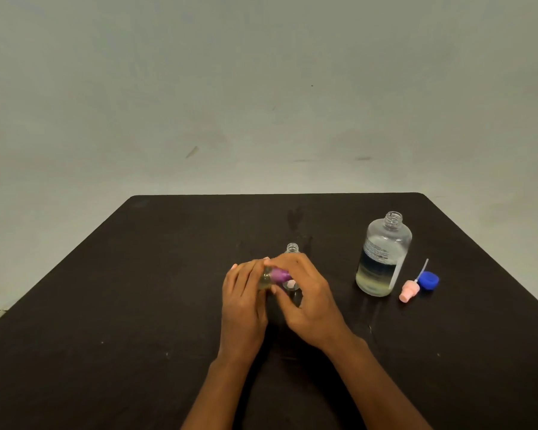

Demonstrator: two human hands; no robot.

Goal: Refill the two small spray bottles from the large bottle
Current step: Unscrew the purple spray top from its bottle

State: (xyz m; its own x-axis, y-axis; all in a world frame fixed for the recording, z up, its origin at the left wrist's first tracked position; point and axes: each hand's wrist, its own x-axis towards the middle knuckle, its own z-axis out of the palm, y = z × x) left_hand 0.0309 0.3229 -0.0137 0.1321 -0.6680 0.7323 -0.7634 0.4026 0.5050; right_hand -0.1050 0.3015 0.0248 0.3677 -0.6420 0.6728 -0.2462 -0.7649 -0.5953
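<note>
Fingers of left hand [245, 301] grip small bottle [264, 281]; right hand [305, 294] fingers pinch its purple cap [280, 275].

The left hand [246, 302] and right hand [305, 293], closed together round a small clear spray bottle [280, 275] with a purple top, block the middle of the dark brown desk [137, 305], and a second small clear bottle [292, 248] with an open neck stands upright just behind them. To the right a large clear plastic bottle [382, 259], uncapped and part full of pale liquid, stands upright, with a pink spray head [409, 290] and a blue plastic cap [429, 280] lying just beside it. Room to pass lies over the left half of the desk, along its far edge, and between the right hand and the large bottle.
</note>
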